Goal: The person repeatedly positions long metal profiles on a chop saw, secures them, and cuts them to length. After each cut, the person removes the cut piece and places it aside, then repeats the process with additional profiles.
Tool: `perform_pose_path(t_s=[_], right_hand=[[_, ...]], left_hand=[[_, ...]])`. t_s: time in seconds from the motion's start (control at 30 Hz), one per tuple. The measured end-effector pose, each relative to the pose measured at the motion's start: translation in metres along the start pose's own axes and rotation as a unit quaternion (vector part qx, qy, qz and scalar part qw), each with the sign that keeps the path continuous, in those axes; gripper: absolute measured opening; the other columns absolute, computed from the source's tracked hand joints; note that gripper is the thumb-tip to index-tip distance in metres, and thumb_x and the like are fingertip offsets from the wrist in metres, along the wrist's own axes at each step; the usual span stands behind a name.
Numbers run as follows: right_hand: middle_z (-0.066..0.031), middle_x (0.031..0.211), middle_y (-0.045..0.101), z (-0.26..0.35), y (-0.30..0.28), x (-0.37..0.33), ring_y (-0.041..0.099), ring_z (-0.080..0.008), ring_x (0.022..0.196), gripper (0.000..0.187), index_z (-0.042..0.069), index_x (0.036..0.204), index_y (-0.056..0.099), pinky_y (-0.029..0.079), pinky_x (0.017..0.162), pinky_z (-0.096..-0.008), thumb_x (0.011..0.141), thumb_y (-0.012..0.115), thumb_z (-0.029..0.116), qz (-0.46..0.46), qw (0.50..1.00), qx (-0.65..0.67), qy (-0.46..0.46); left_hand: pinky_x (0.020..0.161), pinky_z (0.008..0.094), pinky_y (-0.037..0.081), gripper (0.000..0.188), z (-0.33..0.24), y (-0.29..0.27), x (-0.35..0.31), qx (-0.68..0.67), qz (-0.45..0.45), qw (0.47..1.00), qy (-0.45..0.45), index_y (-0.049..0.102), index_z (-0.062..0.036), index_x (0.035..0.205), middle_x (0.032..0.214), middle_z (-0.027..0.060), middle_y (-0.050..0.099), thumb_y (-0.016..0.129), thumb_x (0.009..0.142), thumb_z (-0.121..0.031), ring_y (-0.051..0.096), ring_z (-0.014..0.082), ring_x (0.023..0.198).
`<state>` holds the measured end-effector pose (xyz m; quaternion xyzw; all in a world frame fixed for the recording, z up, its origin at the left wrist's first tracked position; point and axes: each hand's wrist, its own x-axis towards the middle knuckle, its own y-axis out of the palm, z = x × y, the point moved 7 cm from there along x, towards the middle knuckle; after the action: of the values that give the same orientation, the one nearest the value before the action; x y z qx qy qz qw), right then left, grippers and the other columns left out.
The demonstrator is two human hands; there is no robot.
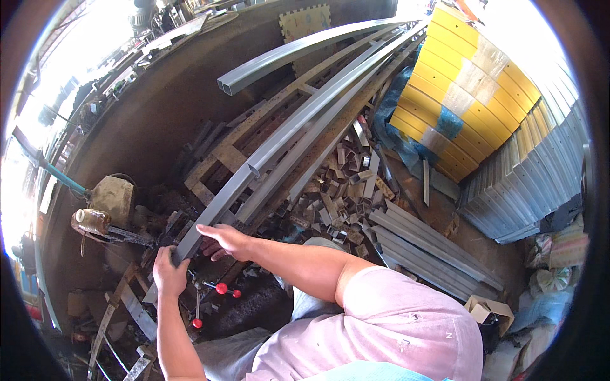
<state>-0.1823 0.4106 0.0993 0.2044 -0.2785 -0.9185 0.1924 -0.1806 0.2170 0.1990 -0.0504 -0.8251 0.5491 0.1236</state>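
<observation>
A long square metal tube runs from near my lap toward the far upper right. My left hand is closed around its near end. Beside the same end, my right hand has its thumb against the tube's side, the fingers apart and stretched out below. Under my hands are lever handles with red ball knobs. Another square tube, with its open end toward me, lies farther back. The machine beneath the near tube end is dark and partly hidden by my hands.
Many short cut tube pieces are heaped right of the long tubes. Metal lengths lie on the floor at right. Beyond them stand yellow panels and stacked grey metal sheets. A curved brown wall rises at left.
</observation>
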Motion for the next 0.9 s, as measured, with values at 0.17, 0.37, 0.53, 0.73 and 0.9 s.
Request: perform_pose_path(t_s=[0.17, 0.37, 0.53, 0.73, 0.9], right_hand=[[-0.0055, 0.110, 0.070, -0.004, 0.000, -0.004, 0.068, -0.0198, 0.099, 0.052, 0.012, 0.124, 0.068, 0.060, 0.085, -0.0424, 0.105, 0.071, 0.060, -0.137, 0.990, 0.036, 0.006], [-0.0101, 0.121, 0.076, 0.012, -0.008, 0.012, 0.075, -0.0259, 0.112, 0.037, 0.008, 0.124, 0.066, 0.063, 0.101, -0.0504, 0.111, 0.069, 0.042, -0.136, 0.961, 0.206, -0.124], [-0.0104, 0.117, 0.080, -0.006, 0.029, 0.008, 0.079, -0.0271, 0.102, 0.040, 0.006, 0.126, 0.069, 0.064, 0.099, -0.0494, 0.111, 0.069, 0.043, -0.037, 0.968, 0.230, -0.095], [-0.0050, 0.106, 0.075, -0.012, 0.039, 0.001, 0.077, -0.0247, 0.098, 0.038, 0.014, 0.123, 0.067, 0.062, 0.091, -0.0491, 0.108, 0.072, 0.049, -0.105, 0.950, 0.273, -0.109], [-0.0074, 0.107, 0.073, -0.005, 0.003, -0.008, 0.073, -0.0246, 0.100, 0.039, 0.013, 0.122, 0.065, 0.061, 0.090, -0.0490, 0.109, 0.069, 0.050, -0.165, 0.924, 0.329, -0.100]], left_hand=[[0.094, 0.0494, 0.056, 0.045, 0.003, -0.032, -0.030, 0.001, -0.032, 0.999, 0.026, 0.072, -0.0041, 0.115, 0.113, 0.0155, 0.071, 0.090, 0.074, -0.009, 0.070, 0.0415, 0.108], [0.095, 0.0504, 0.054, 0.042, 0.006, -0.095, -0.062, 0.043, -0.059, 0.997, 0.021, 0.071, -0.0037, 0.111, 0.110, 0.0158, 0.070, 0.089, 0.073, -0.007, 0.069, 0.0420, 0.109], [0.100, 0.0506, 0.052, 0.044, 0.011, -0.135, -0.102, 0.052, -0.055, 0.997, 0.011, 0.069, -0.0016, 0.118, 0.114, 0.0189, 0.068, 0.086, 0.077, -0.006, 0.066, 0.0448, 0.113], [0.106, 0.0480, 0.051, 0.050, 0.115, -0.182, -0.211, 0.002, -0.039, 0.998, -0.050, 0.069, 0.0012, 0.124, 0.116, 0.0227, 0.069, 0.080, 0.075, -0.003, 0.067, 0.0431, 0.113], [0.102, 0.0462, 0.057, 0.049, 0.151, -0.216, -0.290, 0.037, 0.019, 0.990, -0.134, 0.069, -0.0004, 0.138, 0.119, 0.0196, 0.075, 0.087, 0.094, -0.013, 0.070, 0.0345, 0.110]])
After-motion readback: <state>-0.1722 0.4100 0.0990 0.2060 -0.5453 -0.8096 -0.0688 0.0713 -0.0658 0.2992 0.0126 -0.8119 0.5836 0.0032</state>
